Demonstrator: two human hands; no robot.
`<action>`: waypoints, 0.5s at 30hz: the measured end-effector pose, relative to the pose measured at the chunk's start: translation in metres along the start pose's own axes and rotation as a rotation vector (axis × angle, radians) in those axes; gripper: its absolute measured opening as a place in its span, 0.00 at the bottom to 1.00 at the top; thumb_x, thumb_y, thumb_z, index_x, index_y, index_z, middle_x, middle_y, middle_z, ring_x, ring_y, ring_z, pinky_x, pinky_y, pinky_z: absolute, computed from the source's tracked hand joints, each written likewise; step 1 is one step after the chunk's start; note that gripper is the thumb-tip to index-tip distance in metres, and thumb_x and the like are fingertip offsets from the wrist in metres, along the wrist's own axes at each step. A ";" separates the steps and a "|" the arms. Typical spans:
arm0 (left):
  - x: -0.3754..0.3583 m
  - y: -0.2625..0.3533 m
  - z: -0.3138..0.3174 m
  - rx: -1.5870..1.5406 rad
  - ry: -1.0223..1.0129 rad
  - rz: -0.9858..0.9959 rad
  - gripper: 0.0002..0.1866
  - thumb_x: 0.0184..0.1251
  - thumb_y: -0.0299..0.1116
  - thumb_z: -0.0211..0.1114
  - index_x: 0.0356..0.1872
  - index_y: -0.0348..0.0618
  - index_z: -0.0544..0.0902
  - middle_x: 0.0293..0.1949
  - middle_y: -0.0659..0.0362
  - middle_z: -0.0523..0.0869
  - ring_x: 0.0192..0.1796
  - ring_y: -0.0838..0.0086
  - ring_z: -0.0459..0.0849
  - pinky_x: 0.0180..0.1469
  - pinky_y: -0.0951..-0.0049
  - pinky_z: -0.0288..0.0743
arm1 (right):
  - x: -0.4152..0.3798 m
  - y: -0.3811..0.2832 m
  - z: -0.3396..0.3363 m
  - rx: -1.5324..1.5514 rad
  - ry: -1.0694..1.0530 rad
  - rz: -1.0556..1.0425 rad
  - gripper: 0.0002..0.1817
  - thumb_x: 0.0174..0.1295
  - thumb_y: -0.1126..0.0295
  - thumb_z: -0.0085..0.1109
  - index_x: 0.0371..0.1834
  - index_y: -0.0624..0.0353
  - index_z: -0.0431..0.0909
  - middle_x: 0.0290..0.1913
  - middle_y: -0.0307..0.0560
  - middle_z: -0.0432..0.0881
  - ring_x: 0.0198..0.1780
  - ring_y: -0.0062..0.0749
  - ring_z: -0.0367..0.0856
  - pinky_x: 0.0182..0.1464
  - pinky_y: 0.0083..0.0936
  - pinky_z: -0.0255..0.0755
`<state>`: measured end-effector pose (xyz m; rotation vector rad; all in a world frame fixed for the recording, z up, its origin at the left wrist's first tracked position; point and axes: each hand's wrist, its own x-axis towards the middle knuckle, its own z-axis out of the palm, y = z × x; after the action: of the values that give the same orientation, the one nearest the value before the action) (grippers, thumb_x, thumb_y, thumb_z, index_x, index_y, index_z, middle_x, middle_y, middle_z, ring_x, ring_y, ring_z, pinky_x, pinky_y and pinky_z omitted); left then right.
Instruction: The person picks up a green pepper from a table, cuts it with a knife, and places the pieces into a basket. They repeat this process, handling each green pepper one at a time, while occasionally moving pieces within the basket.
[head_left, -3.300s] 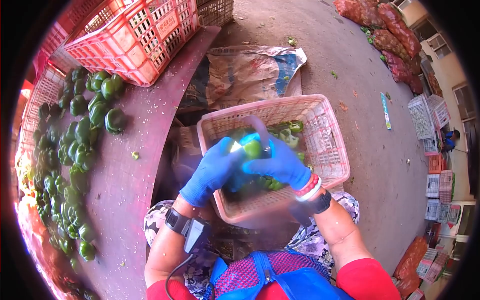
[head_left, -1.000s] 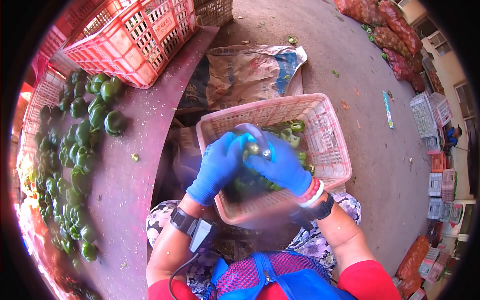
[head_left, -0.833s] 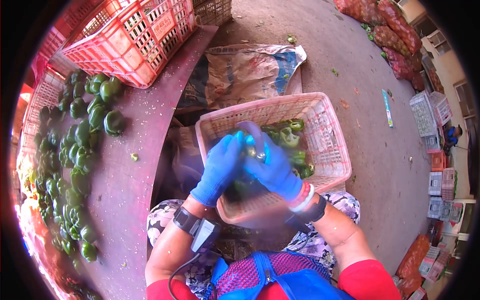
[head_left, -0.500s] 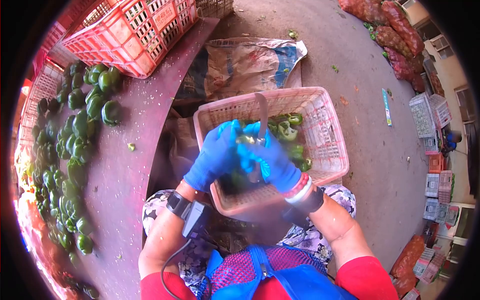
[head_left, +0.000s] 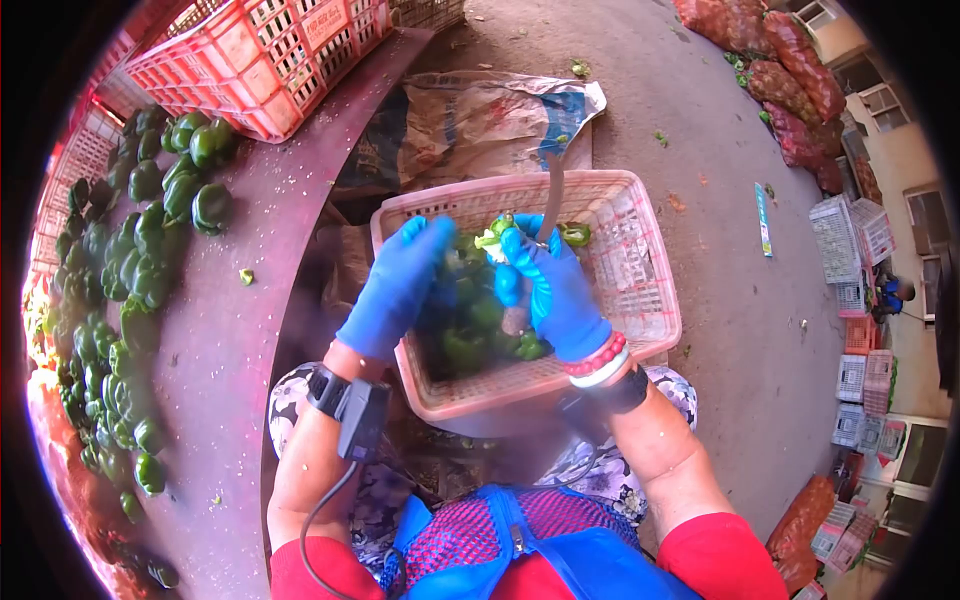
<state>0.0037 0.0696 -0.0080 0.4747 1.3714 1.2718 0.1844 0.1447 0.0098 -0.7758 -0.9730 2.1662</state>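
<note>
My right hand (head_left: 562,300), in a blue glove, is closed around a knife (head_left: 554,195) whose blade points up and away from me. At its fingertips sits a pale green pepper core (head_left: 492,241) with a bit of green stem. My left hand (head_left: 398,285), gloved too, is over the left side of the pink plastic crate (head_left: 652,275); motion smears its fingers, and I cannot make out anything in them. Cut green peppers (head_left: 465,350) lie inside the crate below both hands, partly hidden by them.
Many whole green bell peppers (head_left: 145,250) lie on the purplish tabletop (head_left: 235,360) at left. A red crate (head_left: 270,70) stands at its far end. Beyond my crate is a crumpled sack (head_left: 470,125). Filled net sacks (head_left: 790,85) and stacked crates (head_left: 850,240) line the right, with a person nearby.
My hands have separated: the left has drawn back to the left, while the right has shifted slightly right with the knife. A pepper core now shows at the right fingertips.
</note>
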 end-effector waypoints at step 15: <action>0.000 -0.006 0.021 0.437 -0.282 0.442 0.18 0.73 0.38 0.63 0.56 0.39 0.79 0.43 0.55 0.84 0.44 0.69 0.81 0.48 0.67 0.77 | -0.014 -0.014 -0.015 -0.099 -0.157 -0.026 0.17 0.70 0.60 0.64 0.54 0.57 0.75 0.34 0.37 0.81 0.26 0.18 0.78 0.25 0.18 0.72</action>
<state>0.0246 0.0758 -0.0083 1.2676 1.3409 1.1856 0.2080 0.1483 0.0166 -0.6422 -1.1709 2.1954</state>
